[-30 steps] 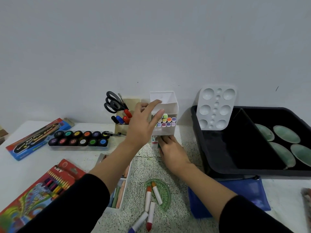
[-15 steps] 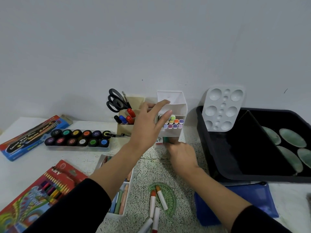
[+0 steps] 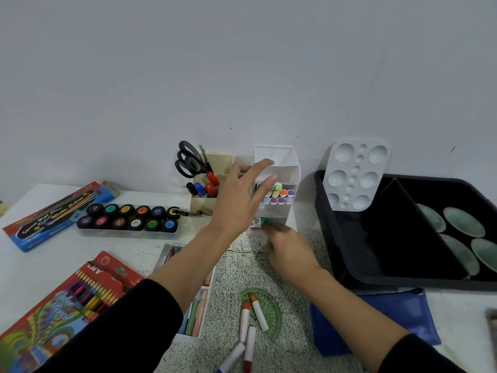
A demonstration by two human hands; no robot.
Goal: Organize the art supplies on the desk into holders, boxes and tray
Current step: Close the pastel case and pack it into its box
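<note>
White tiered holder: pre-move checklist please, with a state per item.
1. White holder upright on the desk: ok.
2. Left hand steadying the holder's front, fingers straight: ok.
3. Right hand at the bottom slot, gripping the green item: cannot tell.
4. Green item fully seated in the slot: cannot tell.
5. Stacked markers lying inside the middle tier: ok.
6. Loose markers put away: not ok, they lie on the desk by the protractor.

paint pots (image 3: 126,211): twelve, two rows of six. loose markers (image 3: 259,314): four. green oval dishes (image 3: 463,221): four. scissors (image 3: 188,162): one pair. palette (image 3: 355,176): one. protractor (image 3: 274,309): one.
</note>
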